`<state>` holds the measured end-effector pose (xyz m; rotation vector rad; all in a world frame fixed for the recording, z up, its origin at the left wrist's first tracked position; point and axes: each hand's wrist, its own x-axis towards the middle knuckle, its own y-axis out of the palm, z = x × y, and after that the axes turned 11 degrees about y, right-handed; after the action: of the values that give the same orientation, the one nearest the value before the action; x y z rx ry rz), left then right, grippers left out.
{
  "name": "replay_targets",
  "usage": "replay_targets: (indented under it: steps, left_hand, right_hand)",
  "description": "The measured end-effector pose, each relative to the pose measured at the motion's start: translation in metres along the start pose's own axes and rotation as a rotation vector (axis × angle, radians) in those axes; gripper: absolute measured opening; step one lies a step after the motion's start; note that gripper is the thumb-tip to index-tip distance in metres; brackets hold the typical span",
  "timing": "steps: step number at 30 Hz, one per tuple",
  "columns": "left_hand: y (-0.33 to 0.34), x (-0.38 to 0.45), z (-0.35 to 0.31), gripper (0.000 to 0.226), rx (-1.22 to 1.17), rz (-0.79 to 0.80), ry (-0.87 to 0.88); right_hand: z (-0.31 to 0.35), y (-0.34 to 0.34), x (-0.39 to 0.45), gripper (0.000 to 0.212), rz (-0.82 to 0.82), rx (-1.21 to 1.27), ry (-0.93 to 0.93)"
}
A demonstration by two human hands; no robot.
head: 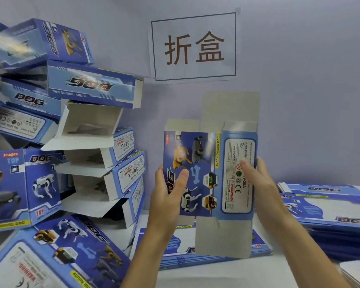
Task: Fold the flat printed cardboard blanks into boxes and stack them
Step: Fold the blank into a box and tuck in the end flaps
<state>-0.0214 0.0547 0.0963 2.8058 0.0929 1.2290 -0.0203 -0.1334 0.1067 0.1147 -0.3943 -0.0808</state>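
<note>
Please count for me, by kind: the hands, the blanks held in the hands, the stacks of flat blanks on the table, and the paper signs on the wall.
Hands: 2 (left, right)
Held blank: 1
Flat stacks: 2 (centre, right)
Wall sign: 1
Total: 6

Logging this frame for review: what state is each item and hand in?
Held box blank: upright, flaps unfolded.
Left hand: gripping blank's left edge.
Right hand: gripping blank's right edge.
Folded boxes: stacked, leaning, ends open.
Flat blanks: piled, unfolded.
Wall sign: hanging on the wall.
</note>
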Motion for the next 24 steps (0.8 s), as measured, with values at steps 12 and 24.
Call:
replay_targets:
  steps: [12,24]
  left_hand:
    - [0.002,0.001,-0.003,0.06,-0.047,0.167,-0.051]
    - [0.023,-0.008,0.005,0.065,-0.056,0.157,-0.081]
  right_hand:
    - [0.001,0.018,-0.004,0.058,0.15,0.096,0.0]
    - [-0.001,0.038,-0.003,0.07,0.224,-0.05,-0.004]
